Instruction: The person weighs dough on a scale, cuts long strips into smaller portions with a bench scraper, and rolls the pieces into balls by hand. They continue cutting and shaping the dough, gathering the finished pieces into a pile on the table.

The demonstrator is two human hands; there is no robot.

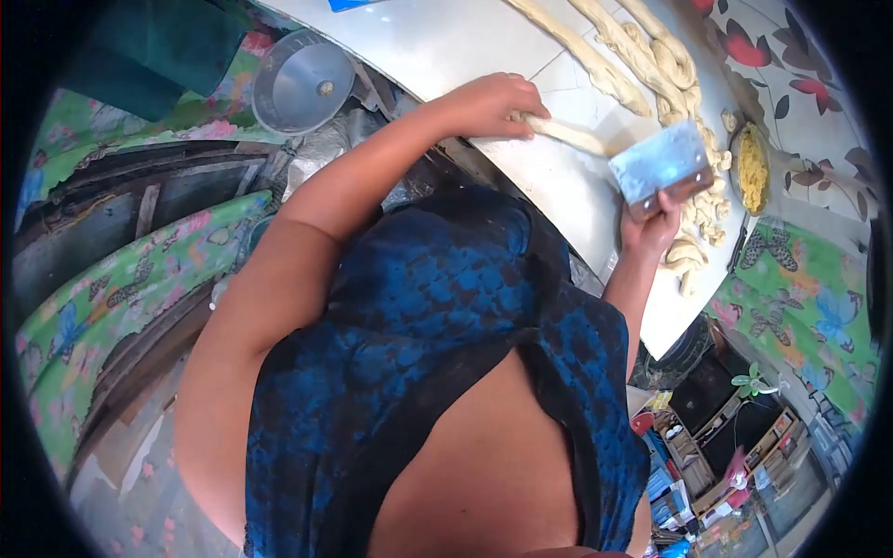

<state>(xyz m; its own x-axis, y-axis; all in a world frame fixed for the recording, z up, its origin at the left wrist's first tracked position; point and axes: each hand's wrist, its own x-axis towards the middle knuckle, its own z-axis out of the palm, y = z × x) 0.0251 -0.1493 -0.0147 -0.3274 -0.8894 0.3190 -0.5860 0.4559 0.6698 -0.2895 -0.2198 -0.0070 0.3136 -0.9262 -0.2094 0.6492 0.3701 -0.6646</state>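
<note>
My left hand [498, 107] is closed around the near end of a dough rope [572, 137] that lies on the white table [549, 186]. In my right hand [649, 225] is a metal dough scraper [659, 167], its broad shiny blade raised over the rope's far end and hiding part of it. Behind the scraper, several long dough ropes [595, 65] stretch across the tabletop, some of them twisted or heaped together. Small cut dough pieces [709, 209] lie scattered to the right of the scraper, down towards the table's corner.
A bowl of yellow filling [752, 170] stands at the table's right edge, by the flowered wall covering [772, 65]. Left of the table is a grey bucket [302, 82]. A cluttered shelf [684, 446] stands low on the right. Something blue [352, 4] lies at the far edge.
</note>
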